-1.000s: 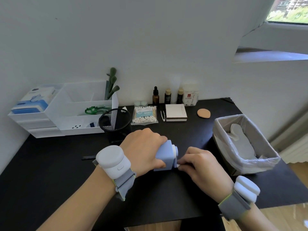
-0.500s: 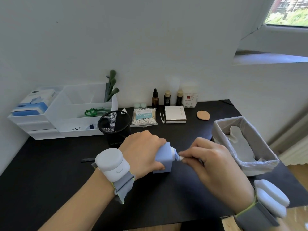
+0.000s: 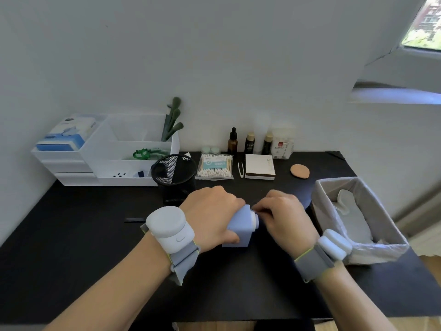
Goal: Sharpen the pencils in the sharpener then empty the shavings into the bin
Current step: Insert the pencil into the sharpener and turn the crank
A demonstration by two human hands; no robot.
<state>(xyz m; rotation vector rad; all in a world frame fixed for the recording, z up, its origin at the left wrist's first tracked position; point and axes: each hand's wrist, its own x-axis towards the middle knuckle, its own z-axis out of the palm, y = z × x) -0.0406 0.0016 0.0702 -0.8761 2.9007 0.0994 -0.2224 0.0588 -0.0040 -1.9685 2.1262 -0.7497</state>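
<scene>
Near the middle of the black desk stands the pale blue sharpener, a boxy body resting on the desktop with its white round end facing right, so its long axis runs roughly left to right across the desk, tipped slightly away from the viewer. The left hand covers the sharpener's left and top sides, fingers curled over the top edge and thumb along the near face, gripping it. The right hand sits just beside the white end, its fingertips bunched together right at that end; they appear to pinch something small there, perhaps a crank handle or a pencil stub, but the knuckles hide it and I cannot tell which. Both wrists carry white pods on grey straps. To the right, near the desk's edge, stands the bin, lined with a pale bag and close to the right wrist. Behind the hands sits a black mesh cup, and just left of the left wrist a short dark stick lies flat, pointing left to right. Along the wall are a white organiser, a pack of cotton swabs, a white box and small bottles.
</scene>
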